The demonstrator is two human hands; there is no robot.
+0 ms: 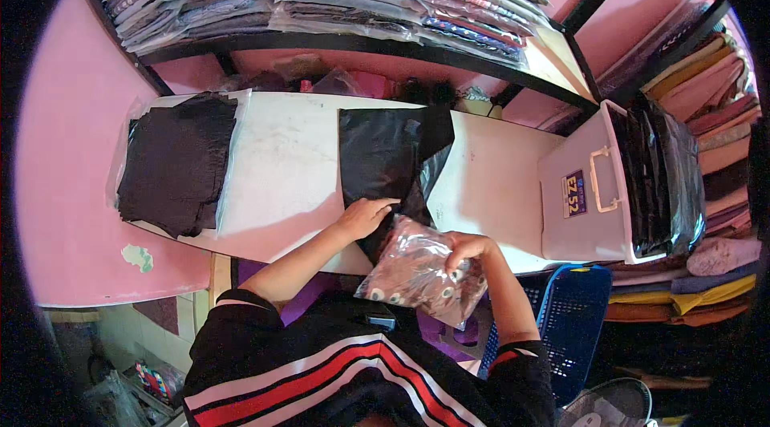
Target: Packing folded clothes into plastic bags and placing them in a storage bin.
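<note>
My right hand grips the upper right edge of a clear plastic package of folded pinkish-brown fabric with round dark-and-white spots. The package is held over the front edge of the white table, partly above my lap. My left hand lies on the lower part of a black plastic bag, its fingers pointing at the package's top corner. Whether those fingers pinch the bag's film is hard to tell. The bag lies across the middle of the table, with a creased, folded-over part on its right.
Black sheets on clear plastic lie at the table's left end. A pale plastic bin holding black packages stands at the right. Behind is a shelf stacked with bagged fabrics. A blue basket and folded cloths are at the right.
</note>
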